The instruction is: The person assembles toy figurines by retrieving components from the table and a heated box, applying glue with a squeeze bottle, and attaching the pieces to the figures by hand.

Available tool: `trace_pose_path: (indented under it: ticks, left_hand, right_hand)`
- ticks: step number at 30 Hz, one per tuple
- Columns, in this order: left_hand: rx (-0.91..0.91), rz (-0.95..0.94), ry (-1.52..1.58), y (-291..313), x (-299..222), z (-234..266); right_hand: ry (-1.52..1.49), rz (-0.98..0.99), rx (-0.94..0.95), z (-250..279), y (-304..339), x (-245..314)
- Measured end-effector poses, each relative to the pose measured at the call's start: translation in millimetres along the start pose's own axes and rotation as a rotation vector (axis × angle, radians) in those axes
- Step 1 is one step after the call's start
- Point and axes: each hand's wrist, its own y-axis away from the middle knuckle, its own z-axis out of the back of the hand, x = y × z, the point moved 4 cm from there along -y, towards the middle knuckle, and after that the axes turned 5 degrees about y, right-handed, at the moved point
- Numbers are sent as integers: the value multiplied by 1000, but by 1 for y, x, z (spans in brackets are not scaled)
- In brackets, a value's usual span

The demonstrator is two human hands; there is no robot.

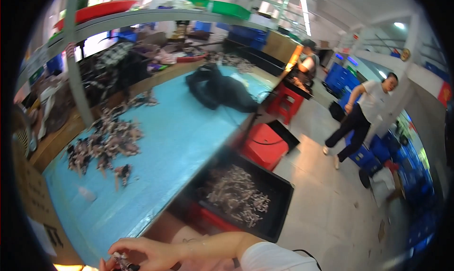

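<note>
Most of the space is taken up by a light-blue worktop, its length running from lower left to upper right. Just beside its right edge, a black tray is set, strewn with pale bits. Beyond it a red stool is seen. Toward the worktop's far end a dark bundle is laid, blurred. Along the left side a heap of dark-and-pale pieces is spread, pointed every way.

At the lower edge, by the worktop's near end, the right hand is curled, with a small piece gripped in its fingers. The piece's long axis appears slanted, the pale end turned to the upper left, the dark end to the lower right, partly hidden. Of the left hand only a fingertip seems visible; its grip cannot be told.
</note>
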Motion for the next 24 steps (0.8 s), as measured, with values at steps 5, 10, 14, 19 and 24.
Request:
trace_pose_path:
  ticks: [5, 10, 14, 19, 24]
  left_hand:
    - [68, -18, 28, -1, -7, -6]
    - [-6, -90, -213, 0, -4, -10]
    - [-24, 1, 44, -2, 15, -10]
    - [123, 177, 284, -6, 28, -8]
    - [40, 200, 347, -6, 27, 7]
  right_hand:
    - [53, 59, -40, -3, 2, 0]
    - [-177, 56, -25, 0, 6, -2]
    - [-220, -111, -75, 11, 6, -16]
    - [67, -282, -225, 25, 25, -14]
    - [164, -158, -246, 17, 27, -31]
